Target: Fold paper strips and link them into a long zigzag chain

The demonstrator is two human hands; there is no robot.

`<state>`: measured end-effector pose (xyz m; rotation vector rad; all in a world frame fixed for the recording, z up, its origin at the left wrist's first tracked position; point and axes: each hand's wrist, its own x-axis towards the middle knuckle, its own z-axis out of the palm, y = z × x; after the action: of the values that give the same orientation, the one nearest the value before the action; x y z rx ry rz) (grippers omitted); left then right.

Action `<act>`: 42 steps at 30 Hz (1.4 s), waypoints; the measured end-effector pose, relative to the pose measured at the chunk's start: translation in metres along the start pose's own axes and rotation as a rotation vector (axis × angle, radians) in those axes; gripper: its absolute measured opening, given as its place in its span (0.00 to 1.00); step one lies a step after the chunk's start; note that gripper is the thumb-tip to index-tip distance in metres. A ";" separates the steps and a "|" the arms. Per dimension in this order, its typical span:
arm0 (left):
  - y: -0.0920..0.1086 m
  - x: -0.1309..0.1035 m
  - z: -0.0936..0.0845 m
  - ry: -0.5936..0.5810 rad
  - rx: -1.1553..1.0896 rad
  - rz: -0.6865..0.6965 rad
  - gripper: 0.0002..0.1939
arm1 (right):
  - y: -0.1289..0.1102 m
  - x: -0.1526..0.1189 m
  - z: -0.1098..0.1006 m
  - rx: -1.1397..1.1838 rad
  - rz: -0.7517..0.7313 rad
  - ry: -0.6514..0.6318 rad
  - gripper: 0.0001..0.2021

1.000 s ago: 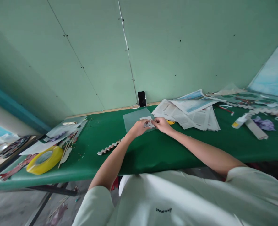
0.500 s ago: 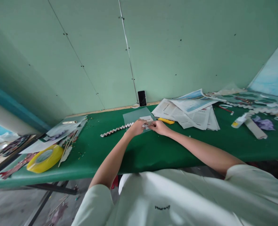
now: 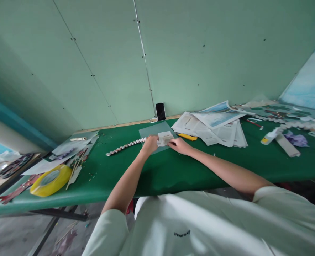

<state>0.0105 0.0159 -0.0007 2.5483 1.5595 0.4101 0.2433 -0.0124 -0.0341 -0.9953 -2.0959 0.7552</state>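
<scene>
A zigzag folded-paper chain [image 3: 125,147] runs leftward over the green table from my left hand [image 3: 150,144]. That hand is closed on the chain's right end, its fingertips mostly hidden. Between my hands lies a small piece of printed paper [image 3: 165,137]. My right hand [image 3: 180,145] has its fingers pinched at the lower right edge of this paper. Underneath is a translucent sheet [image 3: 146,132], partly covered by the hands and paper. Just right of the sheet, close to my right hand, rests a yellow utility knife [image 3: 187,137].
Newspaper sheets [image 3: 216,133] are piled to the right. Beyond them are a glue bottle [image 3: 269,136], a purple cloth [image 3: 296,139] and another paper chain [image 3: 304,125]. A phone [image 3: 160,111] leans on the wall. At left lies a yellow tape roll [image 3: 51,180] beside thin sticks [image 3: 75,169].
My left hand has shifted left with the paper chain, and my hands have moved apart. The printed paper between them now shows more fully.
</scene>
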 end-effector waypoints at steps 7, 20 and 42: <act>-0.013 -0.003 0.003 -0.079 0.182 -0.188 0.17 | 0.013 0.004 -0.004 -0.031 0.036 0.047 0.24; 0.014 0.001 0.022 -0.110 0.103 0.135 0.24 | 0.011 0.002 0.000 -0.056 0.019 0.053 0.15; 0.023 -0.002 0.013 -0.086 0.212 0.210 0.17 | 0.020 0.006 -0.009 -0.102 -0.050 0.390 0.17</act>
<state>0.0332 0.0037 -0.0079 2.8609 1.3790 0.1597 0.2561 0.0056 -0.0415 -1.0459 -1.8239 0.3924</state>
